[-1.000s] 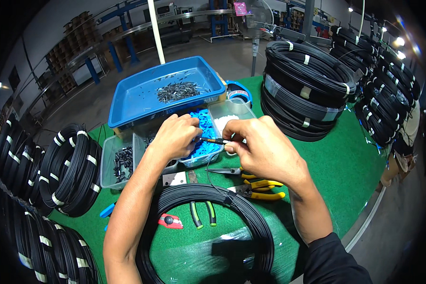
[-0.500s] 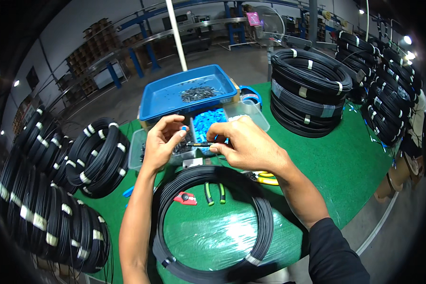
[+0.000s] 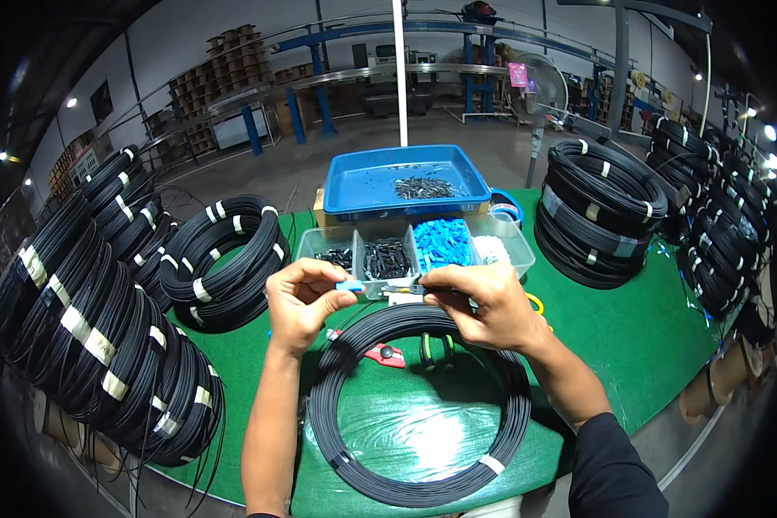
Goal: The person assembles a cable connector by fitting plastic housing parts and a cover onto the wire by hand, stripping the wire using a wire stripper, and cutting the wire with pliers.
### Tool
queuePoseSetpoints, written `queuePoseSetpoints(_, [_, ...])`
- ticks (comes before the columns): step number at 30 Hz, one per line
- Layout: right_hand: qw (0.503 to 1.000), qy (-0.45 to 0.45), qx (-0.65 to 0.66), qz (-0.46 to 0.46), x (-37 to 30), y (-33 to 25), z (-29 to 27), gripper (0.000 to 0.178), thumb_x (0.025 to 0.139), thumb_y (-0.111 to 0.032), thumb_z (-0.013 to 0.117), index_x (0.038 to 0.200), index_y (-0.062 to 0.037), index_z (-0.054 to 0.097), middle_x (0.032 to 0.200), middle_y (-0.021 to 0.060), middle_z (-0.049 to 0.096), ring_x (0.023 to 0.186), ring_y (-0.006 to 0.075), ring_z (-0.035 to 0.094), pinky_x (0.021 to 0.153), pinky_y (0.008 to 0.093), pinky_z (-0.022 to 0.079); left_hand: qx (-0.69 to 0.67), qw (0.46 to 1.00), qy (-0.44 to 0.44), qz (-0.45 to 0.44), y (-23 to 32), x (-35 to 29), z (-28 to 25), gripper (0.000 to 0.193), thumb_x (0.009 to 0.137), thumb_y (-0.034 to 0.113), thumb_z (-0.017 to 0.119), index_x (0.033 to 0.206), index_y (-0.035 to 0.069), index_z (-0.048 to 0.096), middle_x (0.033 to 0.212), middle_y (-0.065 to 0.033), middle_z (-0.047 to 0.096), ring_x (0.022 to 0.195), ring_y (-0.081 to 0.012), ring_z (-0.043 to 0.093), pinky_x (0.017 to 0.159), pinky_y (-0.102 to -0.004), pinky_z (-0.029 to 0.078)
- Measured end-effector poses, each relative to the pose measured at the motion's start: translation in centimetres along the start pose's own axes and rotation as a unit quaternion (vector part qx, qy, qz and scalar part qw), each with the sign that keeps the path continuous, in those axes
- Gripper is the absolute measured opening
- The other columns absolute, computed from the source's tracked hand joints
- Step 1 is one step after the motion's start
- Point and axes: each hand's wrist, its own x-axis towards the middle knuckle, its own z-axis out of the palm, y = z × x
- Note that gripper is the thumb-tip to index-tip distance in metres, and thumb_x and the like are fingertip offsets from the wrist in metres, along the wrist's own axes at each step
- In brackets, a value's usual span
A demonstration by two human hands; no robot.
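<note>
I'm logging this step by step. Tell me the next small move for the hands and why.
Probably push the small blue cap in the left hand along onto the thin cable end that the right hand pinches. The two hands are level and close together above the black cable coil, and the cap looks lined up with the cable.

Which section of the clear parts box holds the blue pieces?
The third section from the left of the clear box. The two to its left hold dark parts; the one to its right holds white ones.

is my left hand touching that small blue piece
Touching: the head view shows the left hand pinching the small blue piece between thumb and fingertips.
</note>
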Motion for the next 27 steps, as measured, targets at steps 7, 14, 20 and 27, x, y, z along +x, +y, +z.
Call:
queuePoseSetpoints(7, [1.0, -0.011, -0.012, -0.001, 0.0, -0.3, 0.6, 0.021, 0.079, -0.005, 0.074, 0.099, -0.0045, 0.067, 0.075, 0.0129, 0.068, 0.063, 0.0277, 0.068, 0.054, 0.0358, 0.051, -0.018, 1.0, -0.002, -0.018, 0.2, -0.5, 1.1, 0.026, 0.073, -0.006, 0.08, 0.089, 0.0, 0.061, 0.087, -0.0149, 0.069, 0.084, -0.0214, 0.07, 0.079, -0.0336, 0.058])
queuePoseSetpoints(14, [1.0, -0.024, -0.014, 0.015, -0.1, -0.2, 0.7, 0.021, 0.08, -0.005, 0.073, 0.099, -0.0043, 0.066, 0.075, 0.013, 0.068, 0.064, 0.0285, 0.068, 0.055, 0.0361, 0.051, 0.023, 0.999, -0.03, 0.0, -0.3, -0.5, 1.2, 0.027, 0.071, -0.008, 0.081, 0.087, 0.0, 0.061, 0.088, -0.0149, 0.069, 0.087, -0.0196, 0.069, 0.078, -0.032, 0.057])
queuePoseSetpoints(20, [0.997, -0.073, -0.029, 0.004, -0.2, -0.1, 0.2, 0.021, 0.08, -0.008, 0.072, 0.1, -0.0044, 0.064, 0.075, 0.0128, 0.067, 0.067, 0.0296, 0.068, 0.058, 0.0377, 0.052, 0.057, 0.998, -0.037, 0.018, -0.6, -0.7, 1.4, 0.027, 0.07, -0.008, 0.082, 0.087, -0.001, 0.062, 0.084, -0.0156, 0.07, 0.081, -0.02, 0.07, 0.076, -0.0316, 0.057])
queuePoseSetpoints(27, [0.996, -0.073, -0.049, -0.015, -0.1, 0.4, 0.2, 0.025, 0.075, -0.007, 0.074, 0.099, -0.0057, 0.067, 0.082, 0.01, 0.07, 0.071, 0.0298, 0.068, 0.063, 0.0388, 0.052, 0.261, 0.958, -0.086, 0.084, 2.1, 0.0, 3.9, 0.062, 0.065, 0.0, 0.085, 0.122, -0.002, 0.059, 0.084, -0.0123, 0.075, 0.087, -0.0184, 0.073, 0.084, -0.0297, 0.055])
